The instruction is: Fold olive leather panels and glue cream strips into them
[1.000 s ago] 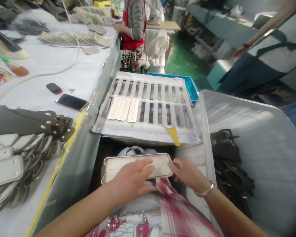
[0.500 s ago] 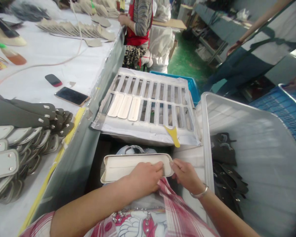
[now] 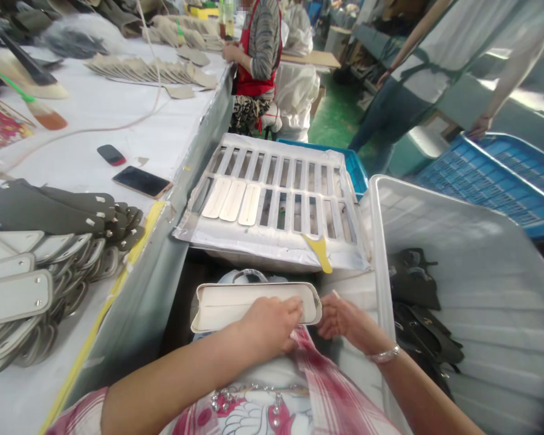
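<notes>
Left grip (image 3: 267, 323): closed over the cream panel (image 3: 236, 302), which is pressed flat for steadiness.
Right grip (image 3: 344, 319): the right end is pinched, so it is held level.

- The cream panel (image 3: 236, 302) under the left hand (image 3: 267, 323) is a smooth, matt, leather-like sheet.
- The slatted tray (image 3: 276, 199) looks like hard, matt white plastic, with crinkled film around its edge.
- The white bin (image 3: 457, 241) is ribbed plastic with a faint sheen.
- The blue crate (image 3: 494, 175) is latticed plastic.
- The counter (image 3: 95, 133) has a smooth, matt white covering.
- The phone (image 3: 141, 181) has a glossy dark glass face.
- The grey straps (image 3: 49, 211) are matt, with small shiny metal studs.
- The bracelet (image 3: 383, 355) by the right hand (image 3: 344, 317) is polished metal.
- The shirt (image 3: 326, 393) is checked woven cloth.
</notes>
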Tool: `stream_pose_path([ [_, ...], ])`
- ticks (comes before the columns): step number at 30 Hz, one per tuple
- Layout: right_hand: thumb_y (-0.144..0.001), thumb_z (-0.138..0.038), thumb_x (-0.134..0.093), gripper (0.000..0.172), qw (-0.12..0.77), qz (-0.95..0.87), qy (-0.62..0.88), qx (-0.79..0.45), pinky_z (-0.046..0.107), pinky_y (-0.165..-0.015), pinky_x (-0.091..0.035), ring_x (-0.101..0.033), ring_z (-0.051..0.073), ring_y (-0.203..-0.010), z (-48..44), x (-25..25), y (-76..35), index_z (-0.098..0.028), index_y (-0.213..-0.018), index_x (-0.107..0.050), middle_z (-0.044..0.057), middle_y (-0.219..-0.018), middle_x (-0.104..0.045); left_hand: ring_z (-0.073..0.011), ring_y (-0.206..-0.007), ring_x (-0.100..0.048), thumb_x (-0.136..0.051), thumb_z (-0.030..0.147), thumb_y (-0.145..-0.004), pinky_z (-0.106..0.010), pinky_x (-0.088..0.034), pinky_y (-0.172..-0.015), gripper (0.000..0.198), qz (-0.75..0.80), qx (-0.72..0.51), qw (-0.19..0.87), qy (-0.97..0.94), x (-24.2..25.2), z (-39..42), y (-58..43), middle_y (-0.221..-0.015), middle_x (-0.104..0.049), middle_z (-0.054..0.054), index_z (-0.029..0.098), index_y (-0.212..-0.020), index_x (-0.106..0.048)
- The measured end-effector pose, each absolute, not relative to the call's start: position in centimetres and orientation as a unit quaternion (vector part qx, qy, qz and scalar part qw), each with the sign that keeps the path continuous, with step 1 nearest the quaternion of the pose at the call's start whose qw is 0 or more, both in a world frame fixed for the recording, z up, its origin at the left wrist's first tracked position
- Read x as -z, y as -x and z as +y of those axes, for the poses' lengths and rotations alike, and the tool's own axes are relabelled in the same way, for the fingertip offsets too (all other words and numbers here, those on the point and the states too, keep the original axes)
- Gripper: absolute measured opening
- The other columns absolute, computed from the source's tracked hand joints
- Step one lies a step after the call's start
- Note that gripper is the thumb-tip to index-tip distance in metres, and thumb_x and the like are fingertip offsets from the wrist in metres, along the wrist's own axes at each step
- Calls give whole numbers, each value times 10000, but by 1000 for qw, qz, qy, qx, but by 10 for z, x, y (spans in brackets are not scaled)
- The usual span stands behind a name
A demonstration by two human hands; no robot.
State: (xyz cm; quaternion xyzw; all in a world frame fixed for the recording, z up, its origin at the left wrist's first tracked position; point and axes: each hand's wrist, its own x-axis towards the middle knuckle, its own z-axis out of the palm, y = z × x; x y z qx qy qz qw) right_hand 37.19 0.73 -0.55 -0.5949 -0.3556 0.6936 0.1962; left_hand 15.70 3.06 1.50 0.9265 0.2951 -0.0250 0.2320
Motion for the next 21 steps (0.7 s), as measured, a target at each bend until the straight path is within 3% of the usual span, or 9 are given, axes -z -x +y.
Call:
stream_pose_path([
  [5, -831, -422, -417, 280, 81, -505, 691, -510, 192, -376, -386, -579, 126, -429, 8, 3, -356, -190, -674, -433, 10, -554, -606, -249, -825, -614, -612, 424, -731, -338, -475, -644, 543, 293, 36, 222, -929, -16, 31, -157, -1260, -520, -98, 169, -1199, -512],
  [10, -866, -368, -332, 312, 63, -549, 704, -446, 173, -368, -349, -555, 92, -393, 11, 4, -349, -188, -637, -443, 7, -540, -607, -228, -822, -610, -569, 454, -752, -342, -485, -670, 534, 291, 38, 214, -932, -21, 33, -156, -1277, -508, -83, 165, -1198, -510],
  [14, -859, -433, -341, 333, 78, -516, 701, -486, 184, -344, -356, -562, 115, -387, 15, 2, -352, -185, -667, -454, 10, -533, -603, -227, -817, -610, -551, 457, -767, -342, -485, -676, 531, 291, 43, 207, -933, -21, 33, -157, -1301, -495, -85, 154, -1202, -511],
  [18, -811, -565, -393, 421, 122, -391, 625, -665, 232, -406, -458, -618, 163, -470, 21, 2, -366, -161, -732, -478, 49, -595, -636, -228, -814, -610, -551, 523, -761, -338, -484, -666, 573, 288, 44, 208, -934, -16, 33, -159, -1330, -474, -86, 160, -1203, -514],
  [21, -711, -573, -573, 435, 164, -316, 552, -754, 215, -445, -480, -619, 137, -484, 25, 9, -379, -150, -745, -476, 42, -616, -646, -240, -863, -603, -561, 549, -753, -338, -484, -690, 614, 288, 40, 212, -933, -13, 33, -159, -1347, -460, -85, 163, -1226, -495],
])
